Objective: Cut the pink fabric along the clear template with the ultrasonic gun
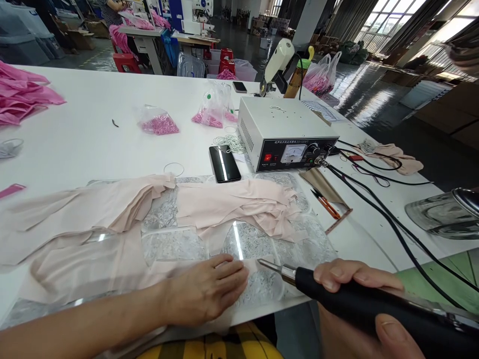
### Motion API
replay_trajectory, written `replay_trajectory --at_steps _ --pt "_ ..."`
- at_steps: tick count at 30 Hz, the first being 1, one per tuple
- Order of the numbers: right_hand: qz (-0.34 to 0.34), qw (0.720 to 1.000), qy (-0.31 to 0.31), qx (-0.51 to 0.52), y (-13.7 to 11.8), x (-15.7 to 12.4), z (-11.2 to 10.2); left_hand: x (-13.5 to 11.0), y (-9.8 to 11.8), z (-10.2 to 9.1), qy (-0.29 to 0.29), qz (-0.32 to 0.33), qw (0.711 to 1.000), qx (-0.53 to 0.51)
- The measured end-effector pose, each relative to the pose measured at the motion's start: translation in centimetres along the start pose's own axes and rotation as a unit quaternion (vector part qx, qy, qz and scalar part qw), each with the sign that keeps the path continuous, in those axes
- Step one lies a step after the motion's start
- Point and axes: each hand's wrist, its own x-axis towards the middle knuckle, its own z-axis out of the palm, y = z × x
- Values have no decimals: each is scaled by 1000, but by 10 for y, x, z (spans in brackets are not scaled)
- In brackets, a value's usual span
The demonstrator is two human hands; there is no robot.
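My left hand (209, 288) lies palm down with its fingers stretched out on a pale pink fabric strip (168, 271) near the table's front edge. The strip's end shows just past my fingertips. In my right hand (359, 284) is a black spot-welding handpiece (337, 294) with a pointed metal tip. That tip points left, close to the strip's end; whether it touches cannot be made out. Behind my left hand, a stack of pale pink fabric pieces (235, 204) rests on a clear plastic sheet (175, 247). More pale fabric (93, 204) spreads at the left.
A white control box (288, 119) stands at the back right, its black cables (389, 219) running to the right. Nearby are a phone (224, 163), an orange cutter (329, 205), a shiny metal container (445, 214) and bags of pink pieces (159, 122). Bright pink fabric (26, 94) lies far left.
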Motion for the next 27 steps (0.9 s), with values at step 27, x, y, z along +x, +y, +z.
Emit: replay_trajectory --at_steps 27 --pt "16 998 -66 18 11 -5 1 0 2 0 -8 -1 1000 25"
